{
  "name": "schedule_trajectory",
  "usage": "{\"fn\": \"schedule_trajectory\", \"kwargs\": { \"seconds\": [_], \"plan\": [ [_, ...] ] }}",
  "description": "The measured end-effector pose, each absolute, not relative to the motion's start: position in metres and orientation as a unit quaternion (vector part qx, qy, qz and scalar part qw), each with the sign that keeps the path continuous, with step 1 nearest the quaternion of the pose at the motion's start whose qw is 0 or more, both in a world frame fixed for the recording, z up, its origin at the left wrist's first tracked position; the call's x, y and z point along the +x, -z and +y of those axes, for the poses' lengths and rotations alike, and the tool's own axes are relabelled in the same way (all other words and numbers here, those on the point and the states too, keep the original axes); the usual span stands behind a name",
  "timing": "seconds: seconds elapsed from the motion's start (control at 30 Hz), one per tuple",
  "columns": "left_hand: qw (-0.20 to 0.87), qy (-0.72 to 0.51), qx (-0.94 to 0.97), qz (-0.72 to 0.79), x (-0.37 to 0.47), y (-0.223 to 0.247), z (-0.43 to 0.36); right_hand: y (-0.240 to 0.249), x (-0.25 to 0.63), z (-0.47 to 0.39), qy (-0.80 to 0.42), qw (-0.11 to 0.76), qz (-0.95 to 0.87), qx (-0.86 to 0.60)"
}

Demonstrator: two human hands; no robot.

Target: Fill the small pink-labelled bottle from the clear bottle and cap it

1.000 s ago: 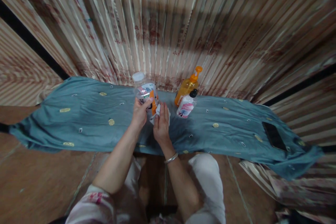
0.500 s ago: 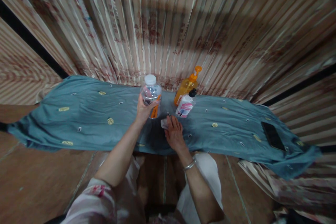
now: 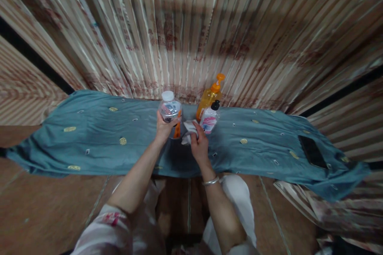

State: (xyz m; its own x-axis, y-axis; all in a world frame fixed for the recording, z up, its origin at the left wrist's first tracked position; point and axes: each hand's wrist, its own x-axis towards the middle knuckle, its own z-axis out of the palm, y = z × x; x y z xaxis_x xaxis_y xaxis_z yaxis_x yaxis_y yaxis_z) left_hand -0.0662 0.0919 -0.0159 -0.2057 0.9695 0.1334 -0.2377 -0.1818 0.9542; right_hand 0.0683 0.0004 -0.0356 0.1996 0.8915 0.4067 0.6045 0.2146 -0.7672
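My left hand [image 3: 164,127] is wrapped round a clear plastic bottle [image 3: 171,108] with a white cap and an orange label strip; the bottle is upright, tilted a little. Between the bottles, my right hand [image 3: 200,143] pinches a crumpled white cloth or tissue [image 3: 189,128], whose lower part hangs near the clear bottle's base. Just beyond my right hand stands a white and pink bottle [image 3: 208,122] with a black pump top. Behind it is an amber bottle [image 3: 206,101] with an orange pump.
A teal patterned cloth [image 3: 98,127] covers the long, narrow table. On its right end lies a black phone [image 3: 312,151]. A striped curtain [image 3: 185,28] hangs behind the table, and dark poles slant at both sides.
The white cloth has been lifted and opened out more in my right hand, beside the clear bottle. My left hand still holds the bottle, which leans slightly differently. The view has shifted a little.
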Motion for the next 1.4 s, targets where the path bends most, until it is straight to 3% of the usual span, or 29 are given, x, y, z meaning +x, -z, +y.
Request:
{"fn": "schedule_trajectory", "kwargs": {
  "seconds": [0.23, 0.47, 0.87, 1.07, 1.27, 1.4],
  "plan": [
    [0.513, -0.629, 0.451, 0.371, -0.068, 0.015, 0.081, -0.011, 0.026, 0.038, -0.197, 0.582, -0.584, -0.53],
    [0.512, -0.609, 0.462, 0.392, -0.08, -0.007, 0.074, 0.007, 0.027, 0.04, -0.247, 0.593, -0.541, -0.543],
    [0.565, -0.618, 0.391, 0.382, -0.079, -0.019, 0.067, 0.035, 0.017, 0.005, -0.233, 0.585, -0.551, -0.548],
    [0.542, -0.61, 0.438, 0.377, -0.076, -0.016, 0.067, -0.005, 0.019, 0.012, -0.2, 0.594, -0.57, -0.531],
    [0.526, -0.592, 0.484, 0.372, -0.078, -0.019, 0.061, -0.051, 0.033, 0.024, -0.091, 0.569, -0.642, -0.505],
    [0.541, -0.574, 0.483, 0.379, -0.079, -0.023, 0.054, -0.069, 0.048, 0.047, -0.195, 0.595, -0.615, -0.48]
  ]
}}
